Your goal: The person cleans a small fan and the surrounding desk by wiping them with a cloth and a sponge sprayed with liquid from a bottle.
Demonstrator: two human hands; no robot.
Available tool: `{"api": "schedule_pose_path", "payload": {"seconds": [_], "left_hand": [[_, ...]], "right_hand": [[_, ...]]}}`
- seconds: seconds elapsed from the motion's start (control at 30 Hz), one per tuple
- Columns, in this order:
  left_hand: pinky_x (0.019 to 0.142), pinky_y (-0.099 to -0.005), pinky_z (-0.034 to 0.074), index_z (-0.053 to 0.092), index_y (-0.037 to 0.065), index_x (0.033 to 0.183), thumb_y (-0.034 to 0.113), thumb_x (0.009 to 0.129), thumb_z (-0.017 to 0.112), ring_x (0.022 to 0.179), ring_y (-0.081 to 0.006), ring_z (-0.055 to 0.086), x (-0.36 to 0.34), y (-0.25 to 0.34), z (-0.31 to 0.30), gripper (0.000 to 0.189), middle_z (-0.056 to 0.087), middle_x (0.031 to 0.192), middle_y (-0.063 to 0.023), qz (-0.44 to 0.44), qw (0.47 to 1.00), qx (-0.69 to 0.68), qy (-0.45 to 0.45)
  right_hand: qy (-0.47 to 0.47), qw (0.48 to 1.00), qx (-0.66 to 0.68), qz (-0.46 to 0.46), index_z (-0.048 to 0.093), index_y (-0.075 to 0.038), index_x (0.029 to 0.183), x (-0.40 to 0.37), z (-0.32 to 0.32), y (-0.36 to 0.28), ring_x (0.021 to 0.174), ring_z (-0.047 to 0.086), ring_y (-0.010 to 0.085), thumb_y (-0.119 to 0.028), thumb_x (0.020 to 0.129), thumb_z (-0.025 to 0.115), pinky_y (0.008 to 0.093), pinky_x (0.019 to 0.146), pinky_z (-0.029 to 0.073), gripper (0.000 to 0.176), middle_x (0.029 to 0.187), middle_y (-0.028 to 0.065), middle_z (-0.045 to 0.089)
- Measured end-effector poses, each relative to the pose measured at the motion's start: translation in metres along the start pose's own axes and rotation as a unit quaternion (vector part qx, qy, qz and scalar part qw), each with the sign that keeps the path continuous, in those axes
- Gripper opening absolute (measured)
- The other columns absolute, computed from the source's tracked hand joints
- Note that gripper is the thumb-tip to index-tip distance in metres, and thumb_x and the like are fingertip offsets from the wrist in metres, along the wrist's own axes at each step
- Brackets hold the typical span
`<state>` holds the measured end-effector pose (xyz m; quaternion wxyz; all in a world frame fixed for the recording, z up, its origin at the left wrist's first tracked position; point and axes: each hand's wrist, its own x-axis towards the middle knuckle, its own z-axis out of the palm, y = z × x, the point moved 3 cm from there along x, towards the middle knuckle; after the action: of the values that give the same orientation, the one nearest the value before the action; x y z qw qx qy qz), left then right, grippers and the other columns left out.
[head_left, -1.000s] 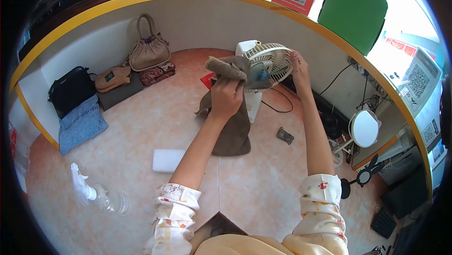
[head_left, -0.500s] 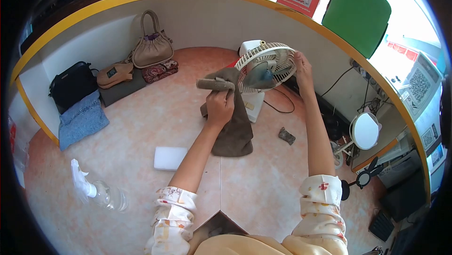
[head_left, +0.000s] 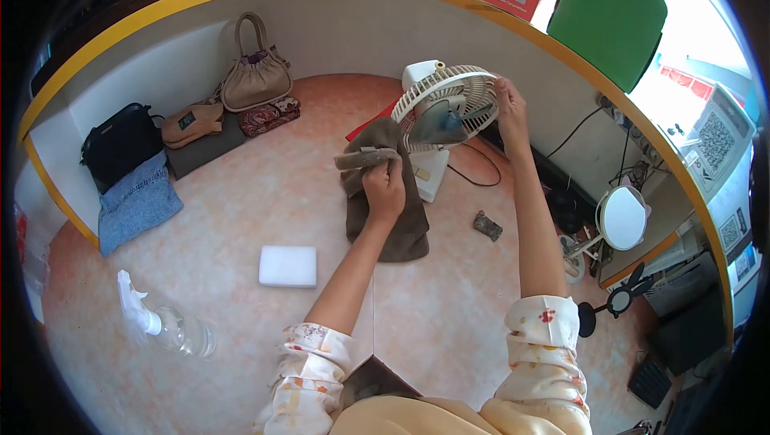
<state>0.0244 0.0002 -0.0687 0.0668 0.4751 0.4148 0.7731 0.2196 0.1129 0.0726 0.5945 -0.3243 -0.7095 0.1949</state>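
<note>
My left hand (head_left: 384, 187) is closed around a dark brown cloth (head_left: 391, 234), which hangs down from it toward the table. A folded end of the cloth sticks out to the left above my fist, and its upper part meets the left rim of the fan. The small white table fan (head_left: 449, 118) has its cage tilted, with bluish blades showing inside and its base (head_left: 430, 176) on the table. At the cage's right rim, my right hand (head_left: 511, 111) grips the edge with fingers curled over it.
A clear spray bottle (head_left: 185, 332) lies at left, and a white sponge block (head_left: 288, 266) sits nearer the middle. Bags, including a beige handbag (head_left: 257, 82), line the left wall. A dark crumpled piece (head_left: 487, 225), a round mirror (head_left: 623, 219) and cables (head_left: 485, 182) are at right.
My left hand and the cloth have shifted slightly to the right, away from the sponge block. The right hand keeps its hold on the fan's rim.
</note>
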Motion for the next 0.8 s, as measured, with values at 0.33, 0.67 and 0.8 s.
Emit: {"api": "schedule_pose_path", "payload": {"seconds": [0.33,0.67,0.8], "left_hand": [[0.068,-0.0339,0.041,0.054,-0.010,0.083,0.008,0.089,0.056,0.067,-0.0214,0.049,-0.033,-0.027,0.019,0.019,0.054,0.070,-0.0153,-0.208,0.972,-0.100,0.052],[0.079,-0.0301,0.043,0.057,-0.001,0.092,0.003,0.080,0.053,0.083,-0.0168,0.053,-0.040,-0.063,0.041,0.014,0.055,0.086,-0.0035,-0.367,0.861,-0.342,0.081],[0.089,-0.0354,0.047,0.058,0.001,0.092,0.003,0.079,0.052,0.092,-0.0241,0.060,-0.042,-0.078,0.051,0.015,0.061,0.094,-0.0085,-0.416,0.786,-0.446,0.097]], "right_hand": [[0.008,1.000,-0.002,0.012,0.064,-0.001,0.113,-0.003,0.005,-0.004,0.098,0.057,0.0158,-0.047,0.098,0.048,0.0284,0.091,0.042,0.051,0.103,0.0083,0.066],[-0.004,1.000,-0.018,0.013,0.061,0.000,0.117,-0.004,0.004,-0.003,0.104,0.056,0.0167,-0.048,0.098,0.046,0.0294,0.095,0.041,0.054,0.108,0.0091,0.064],[0.024,0.999,-0.027,0.005,0.064,-0.004,0.115,-0.001,0.005,0.004,0.097,0.060,0.0182,-0.050,0.096,0.049,0.0306,0.089,0.044,0.052,0.103,0.0111,0.067]]}}
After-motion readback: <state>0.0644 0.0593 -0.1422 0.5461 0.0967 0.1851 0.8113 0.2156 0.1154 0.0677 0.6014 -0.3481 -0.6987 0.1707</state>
